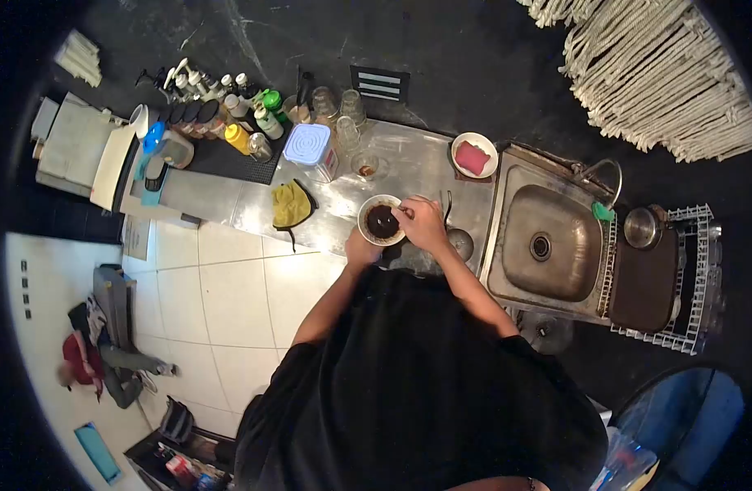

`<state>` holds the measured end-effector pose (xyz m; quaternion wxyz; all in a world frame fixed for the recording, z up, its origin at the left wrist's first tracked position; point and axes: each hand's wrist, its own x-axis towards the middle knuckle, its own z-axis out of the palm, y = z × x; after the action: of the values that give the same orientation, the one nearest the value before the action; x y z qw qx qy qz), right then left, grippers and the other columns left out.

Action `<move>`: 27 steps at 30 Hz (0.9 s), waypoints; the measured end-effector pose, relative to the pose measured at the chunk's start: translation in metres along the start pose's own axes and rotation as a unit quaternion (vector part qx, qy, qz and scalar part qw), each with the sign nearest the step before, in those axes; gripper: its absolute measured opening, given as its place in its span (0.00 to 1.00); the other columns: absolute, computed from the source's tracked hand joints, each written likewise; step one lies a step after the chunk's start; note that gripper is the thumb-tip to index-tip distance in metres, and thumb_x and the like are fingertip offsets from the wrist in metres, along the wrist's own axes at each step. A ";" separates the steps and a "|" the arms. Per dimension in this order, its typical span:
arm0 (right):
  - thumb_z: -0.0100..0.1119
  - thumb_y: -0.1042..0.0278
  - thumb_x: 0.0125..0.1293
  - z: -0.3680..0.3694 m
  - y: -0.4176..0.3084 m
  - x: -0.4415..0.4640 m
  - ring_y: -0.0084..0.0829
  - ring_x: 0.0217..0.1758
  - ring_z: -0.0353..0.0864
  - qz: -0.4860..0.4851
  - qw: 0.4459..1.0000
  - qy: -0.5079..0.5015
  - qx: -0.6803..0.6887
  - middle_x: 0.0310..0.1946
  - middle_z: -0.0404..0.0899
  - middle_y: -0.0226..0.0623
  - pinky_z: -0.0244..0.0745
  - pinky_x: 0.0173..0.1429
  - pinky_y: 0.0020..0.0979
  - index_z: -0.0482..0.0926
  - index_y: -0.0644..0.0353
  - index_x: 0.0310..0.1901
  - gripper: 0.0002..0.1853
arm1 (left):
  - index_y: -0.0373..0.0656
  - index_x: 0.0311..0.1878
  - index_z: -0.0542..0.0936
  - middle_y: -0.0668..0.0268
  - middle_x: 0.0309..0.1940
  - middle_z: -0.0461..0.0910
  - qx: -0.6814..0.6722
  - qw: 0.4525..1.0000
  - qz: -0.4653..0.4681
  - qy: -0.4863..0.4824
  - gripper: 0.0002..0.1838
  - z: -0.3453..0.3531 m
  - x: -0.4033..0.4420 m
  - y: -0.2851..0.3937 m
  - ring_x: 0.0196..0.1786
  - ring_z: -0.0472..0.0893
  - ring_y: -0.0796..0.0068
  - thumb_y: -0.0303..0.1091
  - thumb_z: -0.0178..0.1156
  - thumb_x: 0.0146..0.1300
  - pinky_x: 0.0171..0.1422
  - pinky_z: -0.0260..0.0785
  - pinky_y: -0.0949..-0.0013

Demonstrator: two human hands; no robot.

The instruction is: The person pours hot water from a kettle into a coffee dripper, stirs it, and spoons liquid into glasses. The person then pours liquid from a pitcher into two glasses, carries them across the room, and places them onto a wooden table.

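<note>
A white cup [364, 214] holds a dark brown, coffee-like content, seen from above at the front edge of the steel counter. My left hand [361, 249] is wrapped around the cup's lower left side, its fingers partly hidden beneath. At the right rim, my right hand [423, 222] has its fingers pinched together over the dark content. What sits between those fingertips is too small to make out. Just behind the cup stands a clear glass [365, 166] with a little brown residue. A round metal vessel [460, 244] lies right of my right wrist.
A lidded white tub [309, 146] and a yellow-green cloth [292, 204] are to the left. Bottles [237, 137] line the back. Rightward are a bowl with a pink sponge [472, 158], a sink [548, 237] and a dish rack [697, 278]. Another person [85, 360] sits far left.
</note>
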<state>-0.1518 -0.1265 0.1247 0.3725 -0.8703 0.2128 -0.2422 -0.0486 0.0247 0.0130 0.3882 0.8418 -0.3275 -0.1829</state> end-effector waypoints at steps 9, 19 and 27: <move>0.66 0.65 0.61 0.009 -0.022 -0.003 0.44 0.25 0.76 0.086 0.992 0.056 -0.070 0.20 0.75 0.41 0.66 0.44 0.40 0.77 0.64 0.27 0.12 | 0.47 0.59 0.77 0.54 0.51 0.79 -0.003 0.996 0.045 -0.080 0.34 -0.020 0.021 -0.001 0.53 0.81 0.49 0.50 0.75 0.49 0.54 0.76 0.51; 0.64 0.66 0.66 0.043 -0.046 -0.040 0.41 0.23 0.74 0.260 0.925 0.271 -0.048 0.20 0.73 0.47 0.66 0.30 0.39 0.74 0.67 0.27 0.15 | 0.47 0.59 0.77 0.54 0.51 0.81 -0.066 0.957 0.178 -0.219 0.36 -0.014 0.056 -0.019 0.55 0.81 0.50 0.47 0.77 0.47 0.56 0.75 0.50; 0.64 0.63 0.64 0.055 -0.063 -0.063 0.51 0.28 0.81 0.372 0.854 0.361 -0.052 0.25 0.80 0.53 0.72 0.34 0.44 0.80 0.67 0.31 0.13 | 0.41 0.63 0.75 0.57 0.58 0.80 -0.070 0.930 0.246 -0.264 0.35 -0.010 0.062 -0.026 0.61 0.79 0.58 0.36 0.76 0.51 0.65 0.70 0.60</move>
<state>-0.1580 -0.0221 0.1226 0.2862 -0.5957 0.6520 -0.3716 0.0120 -0.0009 -0.0040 0.3786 0.6267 -0.6015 -0.3195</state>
